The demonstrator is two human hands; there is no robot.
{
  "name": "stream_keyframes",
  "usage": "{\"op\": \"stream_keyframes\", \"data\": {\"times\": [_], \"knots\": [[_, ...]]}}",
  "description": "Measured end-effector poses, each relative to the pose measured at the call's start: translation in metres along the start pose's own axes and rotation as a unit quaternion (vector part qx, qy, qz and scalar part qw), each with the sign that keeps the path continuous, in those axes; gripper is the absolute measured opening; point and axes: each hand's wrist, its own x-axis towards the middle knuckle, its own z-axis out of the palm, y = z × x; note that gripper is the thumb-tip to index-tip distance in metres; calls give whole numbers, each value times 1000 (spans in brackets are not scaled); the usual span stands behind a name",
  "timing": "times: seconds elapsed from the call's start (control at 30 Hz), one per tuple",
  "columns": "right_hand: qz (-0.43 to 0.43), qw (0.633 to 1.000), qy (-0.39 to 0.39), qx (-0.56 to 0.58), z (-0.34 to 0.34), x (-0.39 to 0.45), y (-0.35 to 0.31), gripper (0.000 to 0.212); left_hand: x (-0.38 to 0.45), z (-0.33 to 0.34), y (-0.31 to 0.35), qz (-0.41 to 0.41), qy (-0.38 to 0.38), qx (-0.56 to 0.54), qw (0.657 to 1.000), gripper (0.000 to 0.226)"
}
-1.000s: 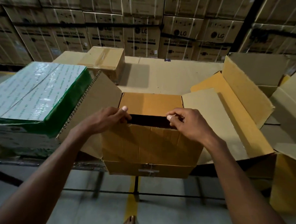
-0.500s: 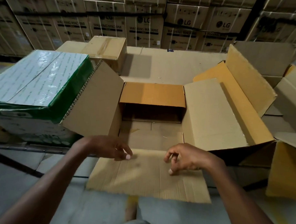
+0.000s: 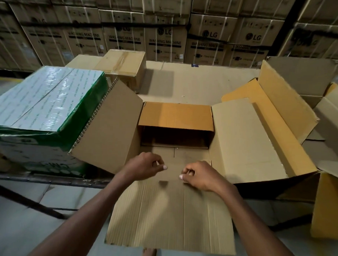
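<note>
An open brown cardboard box [image 3: 176, 116] stands in front of me on a cardboard-covered surface. All its flaps are splayed out. Its inside [image 3: 175, 139] is dark and looks empty. The near flap [image 3: 170, 219] lies folded out toward me. My left hand [image 3: 145, 166] and my right hand [image 3: 197, 176] are side by side over the crease of that flap. Their fingers are curled and their thumbs point inward. Neither hand holds anything. The left flap [image 3: 110, 129] leans up and the right flap [image 3: 244, 142] lies flat.
A green and white wrapped carton [image 3: 44, 100] sits close on the left. Behind it is a taped small box [image 3: 122, 65]. Another open box [image 3: 280, 105] lies at the right, with a yellowish box [image 3: 326, 206] at the right edge. Stacked washing machine cartons [image 3: 165, 41] wall the back.
A second ago both hands gripped the near flap, which stood up. The flap has since folded down toward me, and the hands have let go and moved forward to its crease.
</note>
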Motion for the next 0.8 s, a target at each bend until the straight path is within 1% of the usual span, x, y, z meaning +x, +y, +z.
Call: {"op": "stream_keyframes", "data": {"times": [0.07,0.13,0.3,0.37,0.4,0.43,0.5,0.57,0.67,0.8], "knots": [[2,999,31,-7,-3,33,-1,30,26,3,0,-3,35,-3,999,30],[17,998,48,-23,-5,69,0,47,52,6,-1,-14,39,1,999,39],[59,997,34,-43,-6,136,17,80,106,13,-24,-68,4,71,995,68],[79,995,25,-49,-2,149,28,88,118,16,-36,-91,-15,76,993,79],[83,995,26,-47,0,153,31,91,122,16,-40,-102,-12,64,993,83],[84,995,33,-39,1,157,34,92,124,17,-42,-109,0,46,993,86],[72,993,75,-47,-1,162,35,92,127,16,-44,-96,48,18,994,89],[58,988,120,-75,-9,168,32,90,131,11,-45,-73,102,18,992,88],[50,984,163,-56,-25,177,26,92,141,-7,-42,-56,166,1,984,88],[32,972,225,-60,-50,202,15,97,168,-43,-36,-34,222,17,974,85]]}}
